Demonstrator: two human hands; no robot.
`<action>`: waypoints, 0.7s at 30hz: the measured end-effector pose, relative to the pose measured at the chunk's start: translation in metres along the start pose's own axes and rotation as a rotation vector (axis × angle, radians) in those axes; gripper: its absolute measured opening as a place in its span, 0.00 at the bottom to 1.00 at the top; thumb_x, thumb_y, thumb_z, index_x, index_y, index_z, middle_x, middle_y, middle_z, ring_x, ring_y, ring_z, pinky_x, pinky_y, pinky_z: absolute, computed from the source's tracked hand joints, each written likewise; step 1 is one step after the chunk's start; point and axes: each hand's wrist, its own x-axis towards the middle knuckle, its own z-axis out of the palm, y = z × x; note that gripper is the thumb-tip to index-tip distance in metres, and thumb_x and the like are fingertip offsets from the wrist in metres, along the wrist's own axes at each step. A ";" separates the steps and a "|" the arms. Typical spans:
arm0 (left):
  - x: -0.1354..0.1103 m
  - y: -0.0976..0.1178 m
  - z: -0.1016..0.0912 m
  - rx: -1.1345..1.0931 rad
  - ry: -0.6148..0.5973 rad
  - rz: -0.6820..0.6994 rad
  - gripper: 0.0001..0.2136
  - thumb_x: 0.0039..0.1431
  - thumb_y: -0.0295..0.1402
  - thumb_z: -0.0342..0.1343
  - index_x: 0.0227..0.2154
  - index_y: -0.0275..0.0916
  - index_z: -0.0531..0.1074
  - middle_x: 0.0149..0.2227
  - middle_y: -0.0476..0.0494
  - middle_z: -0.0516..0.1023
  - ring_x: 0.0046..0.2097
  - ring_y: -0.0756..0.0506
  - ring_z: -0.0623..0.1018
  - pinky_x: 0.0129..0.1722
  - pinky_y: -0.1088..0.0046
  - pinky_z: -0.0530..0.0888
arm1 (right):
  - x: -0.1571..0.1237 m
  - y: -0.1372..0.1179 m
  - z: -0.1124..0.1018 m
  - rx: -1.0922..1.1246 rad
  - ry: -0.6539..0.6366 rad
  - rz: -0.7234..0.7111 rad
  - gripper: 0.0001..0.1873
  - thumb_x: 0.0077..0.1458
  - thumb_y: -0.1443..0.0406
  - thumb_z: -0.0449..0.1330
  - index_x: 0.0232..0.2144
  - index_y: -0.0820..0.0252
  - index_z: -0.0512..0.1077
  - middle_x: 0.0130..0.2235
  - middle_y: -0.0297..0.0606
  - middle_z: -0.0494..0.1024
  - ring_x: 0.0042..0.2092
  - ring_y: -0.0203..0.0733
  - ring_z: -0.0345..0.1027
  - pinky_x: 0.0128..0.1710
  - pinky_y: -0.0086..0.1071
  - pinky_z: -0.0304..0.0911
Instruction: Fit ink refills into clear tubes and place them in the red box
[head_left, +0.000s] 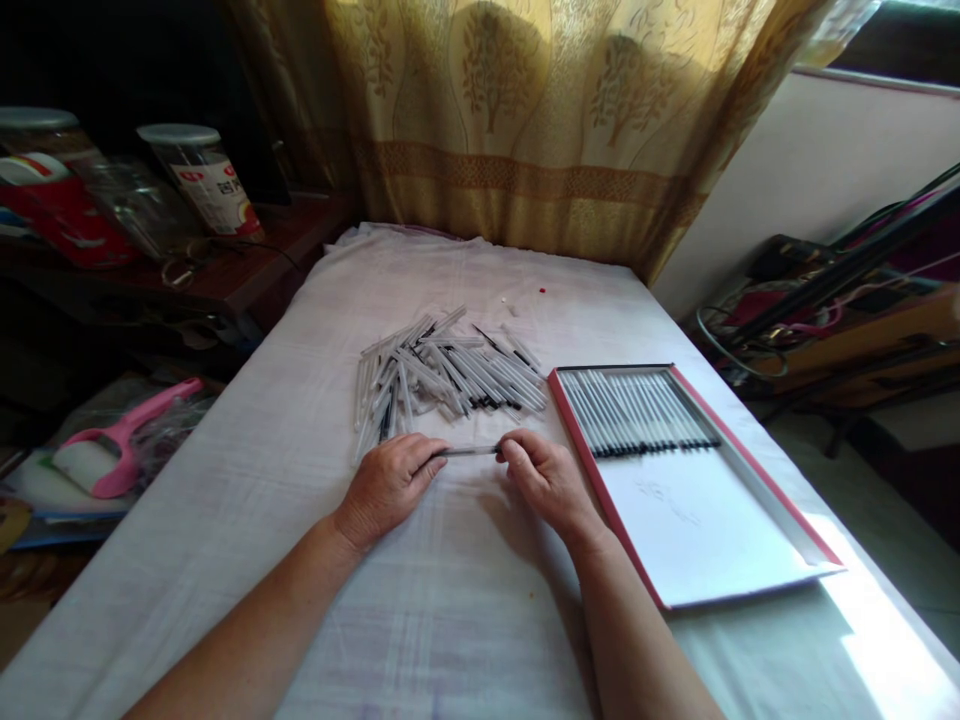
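Between my two hands a pen [471, 451] lies level, just in front of a loose heap of pens [480, 375]. My left hand [394, 480] is closed on its left end, and my right hand [541, 477] pinches the dark right end between thumb and fingers. The heap holds many clear barrels, some with black ends, pointing various ways. To the right, a shallow red-edged box lid [731, 545] holds a row of pens [637, 410] side by side in its far half, black ends toward me. Its near half shows a white base with faint scribbles.
A pale checked cloth [420, 620] covers the table. A tiny red piece [542, 290] lies near the far edge. At left stand a lidded jar [206, 180] and a red container [71, 215] on a dark cabinet, with a pink-handled item [127, 440] below. A gold curtain [495, 120] hangs behind.
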 end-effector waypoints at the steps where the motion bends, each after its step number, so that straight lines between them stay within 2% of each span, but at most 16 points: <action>1: 0.000 -0.001 0.000 0.006 0.003 -0.001 0.10 0.64 0.34 0.51 0.43 0.41 0.75 0.37 0.44 0.81 0.39 0.46 0.79 0.40 0.70 0.76 | -0.001 0.002 0.000 0.052 0.002 0.005 0.11 0.57 0.58 0.57 0.33 0.56 0.75 0.28 0.34 0.77 0.29 0.37 0.69 0.28 0.29 0.61; 3: 0.000 -0.002 0.000 0.017 0.006 -0.003 0.10 0.64 0.33 0.51 0.43 0.41 0.75 0.37 0.44 0.81 0.39 0.46 0.80 0.39 0.70 0.76 | -0.002 0.005 0.000 0.136 0.001 0.025 0.11 0.55 0.59 0.59 0.39 0.56 0.75 0.31 0.35 0.78 0.30 0.37 0.69 0.28 0.28 0.63; 6: 0.000 -0.002 0.000 0.030 -0.005 -0.004 0.09 0.64 0.34 0.51 0.43 0.40 0.75 0.37 0.44 0.81 0.39 0.45 0.80 0.39 0.70 0.75 | -0.002 0.007 0.000 0.133 -0.010 0.033 0.07 0.56 0.60 0.59 0.33 0.56 0.75 0.29 0.34 0.77 0.29 0.37 0.68 0.28 0.28 0.63; 9: 0.000 -0.002 0.000 0.025 -0.013 -0.005 0.10 0.64 0.34 0.51 0.43 0.40 0.75 0.37 0.44 0.81 0.39 0.46 0.79 0.40 0.70 0.75 | -0.002 0.008 0.000 0.090 -0.011 0.023 0.09 0.57 0.60 0.58 0.31 0.57 0.75 0.28 0.35 0.77 0.30 0.38 0.69 0.30 0.29 0.64; 13: 0.000 -0.002 0.000 0.020 -0.022 -0.012 0.10 0.64 0.33 0.51 0.43 0.41 0.75 0.37 0.44 0.81 0.39 0.46 0.79 0.40 0.70 0.76 | -0.002 0.010 0.001 0.138 -0.004 0.023 0.10 0.55 0.60 0.61 0.38 0.56 0.76 0.32 0.35 0.78 0.30 0.38 0.69 0.30 0.29 0.64; 17: 0.000 -0.002 0.001 0.015 -0.021 -0.016 0.10 0.64 0.33 0.52 0.43 0.41 0.75 0.37 0.44 0.81 0.40 0.46 0.79 0.40 0.70 0.76 | -0.001 0.010 0.001 0.114 -0.009 0.022 0.08 0.56 0.60 0.59 0.30 0.57 0.75 0.28 0.34 0.77 0.30 0.38 0.70 0.31 0.29 0.64; 21: 0.000 -0.002 0.001 0.010 -0.020 -0.019 0.10 0.64 0.34 0.52 0.43 0.41 0.75 0.37 0.44 0.81 0.40 0.45 0.79 0.40 0.70 0.75 | -0.002 0.011 0.002 0.180 -0.038 0.065 0.09 0.55 0.59 0.60 0.36 0.56 0.75 0.30 0.34 0.77 0.28 0.37 0.69 0.28 0.29 0.65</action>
